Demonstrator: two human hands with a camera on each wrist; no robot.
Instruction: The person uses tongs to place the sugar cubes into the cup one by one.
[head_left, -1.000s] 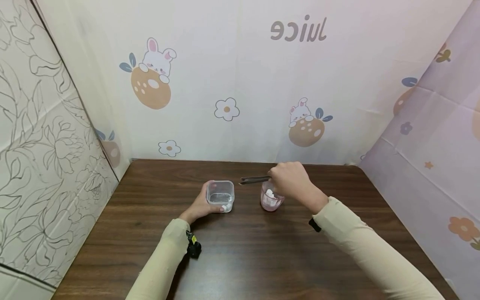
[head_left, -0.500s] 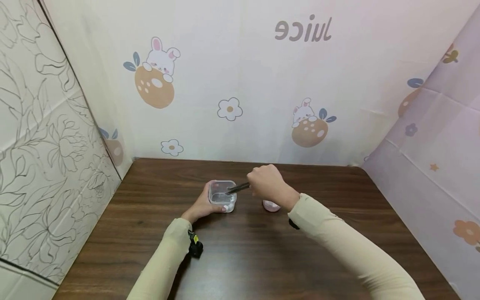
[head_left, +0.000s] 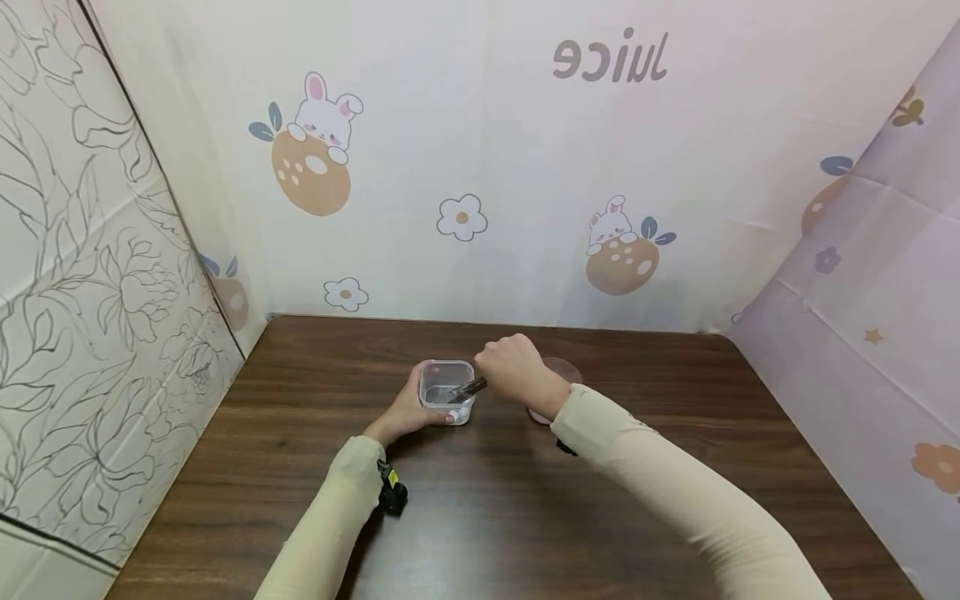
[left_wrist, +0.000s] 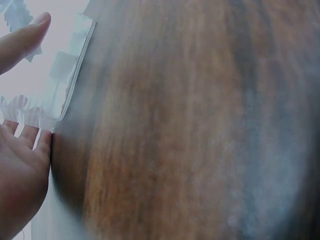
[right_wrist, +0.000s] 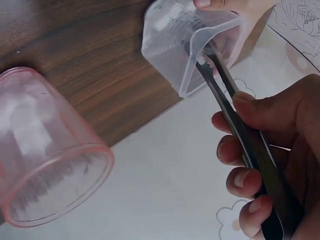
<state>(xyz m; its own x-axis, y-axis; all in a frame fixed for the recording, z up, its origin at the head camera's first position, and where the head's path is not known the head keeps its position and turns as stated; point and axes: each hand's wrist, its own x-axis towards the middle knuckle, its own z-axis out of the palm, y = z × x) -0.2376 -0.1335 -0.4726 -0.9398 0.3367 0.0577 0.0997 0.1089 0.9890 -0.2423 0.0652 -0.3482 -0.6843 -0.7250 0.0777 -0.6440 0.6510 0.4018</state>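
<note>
My left hand (head_left: 402, 412) grips a clear square plastic container (head_left: 447, 363) from its left side, the thumb over the near wall. A white lump shows through that wall beside the thumb. My right hand (head_left: 516, 367) holds metal tongs (right_wrist: 241, 131), thumb on one arm and fingers curled round the other. The tips of the tongs reach down through the container's mouth, inside its rim. Just right of there stands a pink transparent cup (right_wrist: 75, 125) with white pieces in it, largely hidden behind my right hand and wrist in the head view.
Both things stand toward the far side of a dark wooden table (head_left: 465, 517). A printed cloth (head_left: 390, 167) hangs along the table's back edge, with panels at left and right. My right forearm (head_left: 675, 483) crosses over the table's right half.
My right hand has moved left from over the pink cup, bringing the tips of the tongs into the container. The left hand and the container stay in place.
</note>
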